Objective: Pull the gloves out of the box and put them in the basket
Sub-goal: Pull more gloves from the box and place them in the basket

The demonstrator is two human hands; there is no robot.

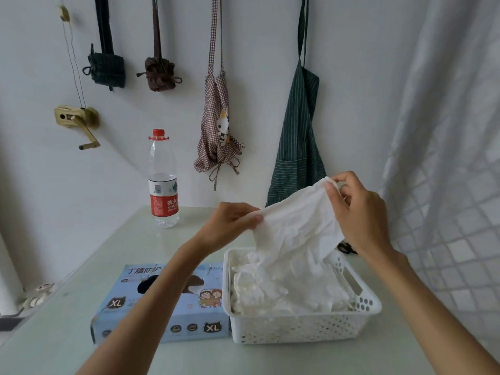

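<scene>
Both hands pinch one white glove point(297, 220) stretched w/ long axis left hand point(235, 220) up to right hand point(357, 209), hanging directly over basket point(297, 331) of gloves, box point(162, 307) just left on desk point(81, 334).

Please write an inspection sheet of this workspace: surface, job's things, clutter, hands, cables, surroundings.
Surface: pale table, glossy.
Job's things: blue box left of and against the white basket; basket holds a heap of white gloves; one glove is held up above it.
Clutter: water bottle upright at the back; a dark object behind the basket, unclear what.
Hands: left hand and right hand each pinch an end of the glove.
Cables: nothing seen.
Surroundings: aprons hang on the wall; curtain at right.
</scene>
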